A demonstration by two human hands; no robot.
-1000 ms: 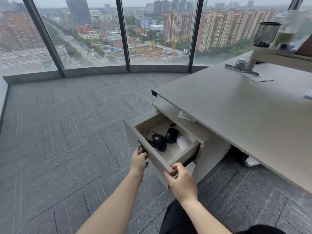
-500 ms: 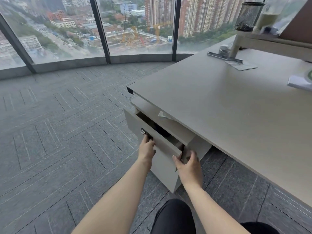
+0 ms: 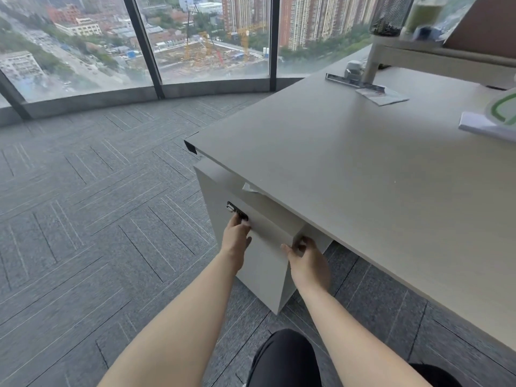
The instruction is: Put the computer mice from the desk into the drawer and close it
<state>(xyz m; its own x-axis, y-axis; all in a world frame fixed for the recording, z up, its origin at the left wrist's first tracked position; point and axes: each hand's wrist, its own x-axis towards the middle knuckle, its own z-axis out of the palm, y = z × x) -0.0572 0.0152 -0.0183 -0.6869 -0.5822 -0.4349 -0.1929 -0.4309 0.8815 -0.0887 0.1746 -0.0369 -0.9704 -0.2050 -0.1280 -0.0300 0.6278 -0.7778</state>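
The beige drawer (image 3: 268, 233) at the top of the cabinet under the desk (image 3: 363, 169) sits flush with the cabinet front, so its inside and the computer mice are hidden. My left hand (image 3: 236, 237) rests against the drawer front just below the small black lock (image 3: 236, 212), fingers bent onto the panel. My right hand (image 3: 307, 261) holds the drawer's right front corner, thumb on the front face and fingers wrapped around the side.
On the desk's far right lie a metal clamp with papers (image 3: 371, 89), a white and green object (image 3: 499, 113) and a raised shelf (image 3: 446, 54) bearing a mesh cup. Grey carpet runs left to the window wall. My dark-clothed knee (image 3: 282, 358) is at the bottom.
The drawer went from wide open with the mice showing, to nearly shut, to flush with the cabinet. Both hands followed it inward.
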